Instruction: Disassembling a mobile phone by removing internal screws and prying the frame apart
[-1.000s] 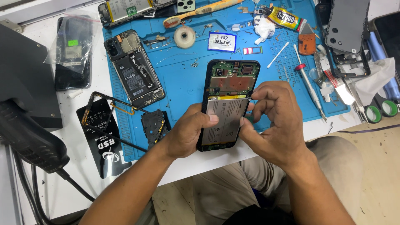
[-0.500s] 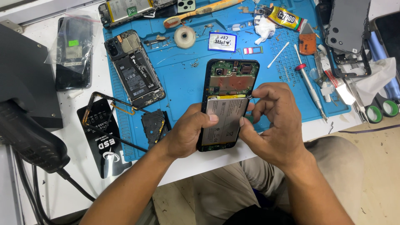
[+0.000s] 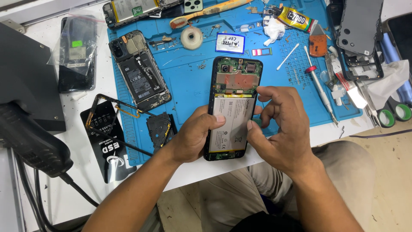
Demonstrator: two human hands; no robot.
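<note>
An opened black phone (image 3: pixel 234 92) lies on the blue work mat (image 3: pixel 189 81), its back cover off, showing a green circuit board at the top and a silver battery below. My left hand (image 3: pixel 195 133) grips its lower left edge, thumb resting on the battery. My right hand (image 3: pixel 281 126) holds the right edge, thumb on the battery's side, fingers curled near the board's lower right corner. I cannot tell whether the fingers pinch anything small.
A second opened phone (image 3: pixel 140 71) lies at the mat's left. A black frame (image 3: pixel 116 124) and dark pad (image 3: pixel 107 146) sit beside it. A screwdriver (image 3: pixel 319 86), glue tube (image 3: pixel 294 18), tape roll (image 3: pixel 191 37), back covers (image 3: pixel 359 25) and green tape rolls (image 3: pixel 395 114) lie right.
My right hand's fingers have lifted slightly off the phone's upper right edge and shifted a little. The phone and left hand stay where they were.
</note>
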